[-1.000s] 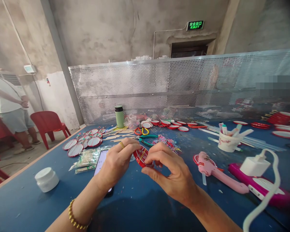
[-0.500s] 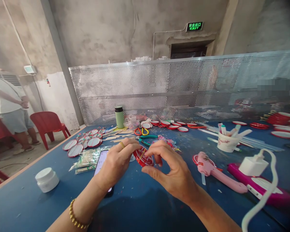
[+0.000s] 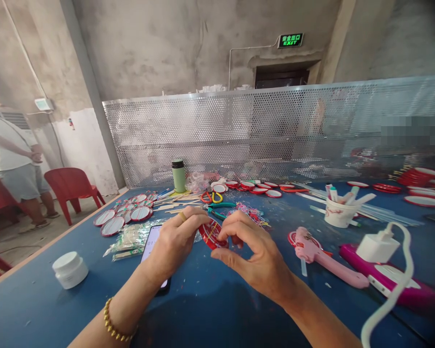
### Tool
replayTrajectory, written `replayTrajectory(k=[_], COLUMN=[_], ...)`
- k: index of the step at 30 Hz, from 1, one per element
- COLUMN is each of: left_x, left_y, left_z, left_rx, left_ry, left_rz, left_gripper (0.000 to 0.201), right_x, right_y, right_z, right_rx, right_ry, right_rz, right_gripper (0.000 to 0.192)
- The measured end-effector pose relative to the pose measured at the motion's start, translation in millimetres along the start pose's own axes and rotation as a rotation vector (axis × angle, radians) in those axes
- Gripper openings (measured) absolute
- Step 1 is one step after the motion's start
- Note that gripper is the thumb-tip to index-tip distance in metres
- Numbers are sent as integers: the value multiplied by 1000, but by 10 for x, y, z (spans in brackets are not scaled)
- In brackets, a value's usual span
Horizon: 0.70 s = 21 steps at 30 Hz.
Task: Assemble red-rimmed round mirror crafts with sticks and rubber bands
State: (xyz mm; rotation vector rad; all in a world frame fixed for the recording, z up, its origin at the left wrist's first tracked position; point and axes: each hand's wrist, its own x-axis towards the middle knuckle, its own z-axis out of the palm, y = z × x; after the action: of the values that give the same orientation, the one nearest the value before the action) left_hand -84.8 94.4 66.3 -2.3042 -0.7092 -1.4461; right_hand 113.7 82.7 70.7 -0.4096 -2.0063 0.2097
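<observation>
Above the middle of the blue table, my left hand (image 3: pixel 176 244) grips a small red round disc (image 3: pixel 209 234) by its left edge. The disc is tilted and carries a pale and gold pattern on its face. At its right edge, the bent fingers and thumb of my right hand (image 3: pixel 255 251) close on it, and they hide part of the rim. Under my left wrist lies a phone (image 3: pixel 152 244) with its screen lit. Just behind the disc are teal-handled pliers (image 3: pixel 219 210) and a heap of coloured strings (image 3: pixel 252 215).
A pink glue gun (image 3: pixel 326 263) lies on the right beside a magenta power strip (image 3: pixel 384 285) with a white cable. A paper cup of pens (image 3: pixel 339 212), a green bottle (image 3: pixel 179 176), a white jar (image 3: pixel 70 270) and several red-rimmed discs (image 3: pixel 141 213) stand or lie around.
Hardly anything differs. The disc has turned slightly in my fingers, and the view has shifted a little.
</observation>
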Motion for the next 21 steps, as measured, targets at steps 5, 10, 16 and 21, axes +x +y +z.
replayTrajectory(k=[5,10,16,21], left_x=[13,-5,-22,-23], left_y=[-13,-2,15,9], left_z=[22,43,49,48], left_rx=[-47,-74,-85,-46], left_ry=[-45,-109,-113,-156], left_rz=[-39,-104,-134,-143], left_gripper=[23,22,23,24], right_x=[2,19,14,-3], right_y=[-36,-59,-36,20], right_z=[-15,-33,-30,-25], right_rx=[-33,-69,-94,-132], right_ry=[17,42,40,6], right_rz=[-3,-44,-59,-92], right_gripper=[15,15,12,12])
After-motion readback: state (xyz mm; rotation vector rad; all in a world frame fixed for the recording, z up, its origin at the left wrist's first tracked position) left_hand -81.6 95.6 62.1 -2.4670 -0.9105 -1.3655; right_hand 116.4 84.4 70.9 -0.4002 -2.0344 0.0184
